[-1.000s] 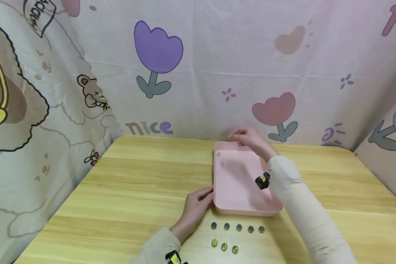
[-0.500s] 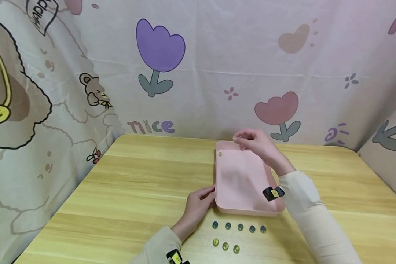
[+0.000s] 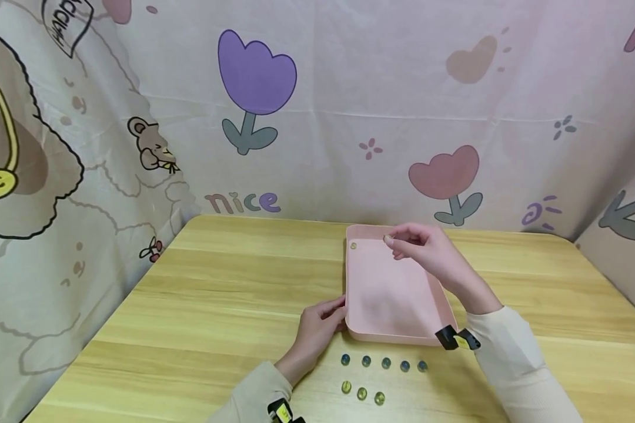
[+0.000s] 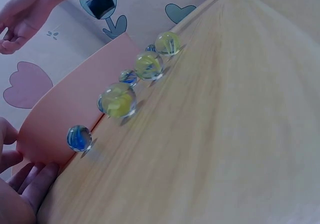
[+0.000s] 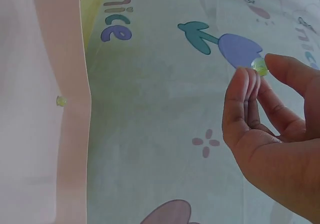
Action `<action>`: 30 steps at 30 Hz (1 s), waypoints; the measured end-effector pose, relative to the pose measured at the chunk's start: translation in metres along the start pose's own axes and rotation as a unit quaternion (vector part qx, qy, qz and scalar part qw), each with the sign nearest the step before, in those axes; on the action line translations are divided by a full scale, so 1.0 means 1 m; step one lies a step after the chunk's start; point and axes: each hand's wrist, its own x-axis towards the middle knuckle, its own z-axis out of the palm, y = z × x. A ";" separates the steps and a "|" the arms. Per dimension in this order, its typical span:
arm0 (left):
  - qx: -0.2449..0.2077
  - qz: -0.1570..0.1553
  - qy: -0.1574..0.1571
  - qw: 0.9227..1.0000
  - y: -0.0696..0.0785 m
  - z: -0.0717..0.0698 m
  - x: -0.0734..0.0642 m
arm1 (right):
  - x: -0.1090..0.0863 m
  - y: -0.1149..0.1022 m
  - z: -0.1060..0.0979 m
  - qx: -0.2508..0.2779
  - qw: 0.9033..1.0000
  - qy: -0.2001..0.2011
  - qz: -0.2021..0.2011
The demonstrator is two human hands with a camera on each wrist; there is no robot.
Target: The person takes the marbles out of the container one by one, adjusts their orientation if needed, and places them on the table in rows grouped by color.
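Note:
My right hand [image 3: 436,258] is raised over the far part of a pink tray [image 3: 386,282]. Between thumb and fingertips it pinches a clear yellow-green marble [image 5: 259,67]. Another yellow-green marble [image 3: 353,246] lies inside the tray by its far left corner. My left hand [image 3: 317,329] rests on the table, its fingers touching the outside of the tray's left wall near the front corner. In the left wrist view, those fingers [image 4: 40,181] lie against the pink wall.
A row of several blue marbles [image 3: 386,363] lies on the wooden table [image 3: 233,294] just in front of the tray. Nearer stand three yellow marbles [image 3: 362,393]. A printed cloth [image 3: 338,117] hangs behind the table.
My right hand has moved from the tray's far rim toward me and slightly right, and the pinched marble now shows. My left hand stays at the tray.

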 end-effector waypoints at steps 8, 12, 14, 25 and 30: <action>0.002 0.002 -0.002 1.000 -0.002 -0.001 0.001 | -0.012 0.008 0.004 0.022 1.000 -0.003 0.002; 0.003 0.004 -0.002 1.000 -0.002 -0.001 0.001 | -0.014 0.013 0.005 0.033 0.999 -0.007 -0.007; 0.001 0.003 -0.001 1.000 -0.002 -0.001 0.001 | -0.014 0.014 0.006 0.033 0.999 -0.009 -0.010; -0.013 -0.002 -0.002 1.000 -0.001 0.000 0.000 | -0.022 0.014 0.009 0.043 0.998 -0.036 -0.020; -0.009 -0.002 0.001 1.000 0.000 0.000 -0.001 | -0.031 0.012 0.012 0.025 0.998 -0.048 -0.018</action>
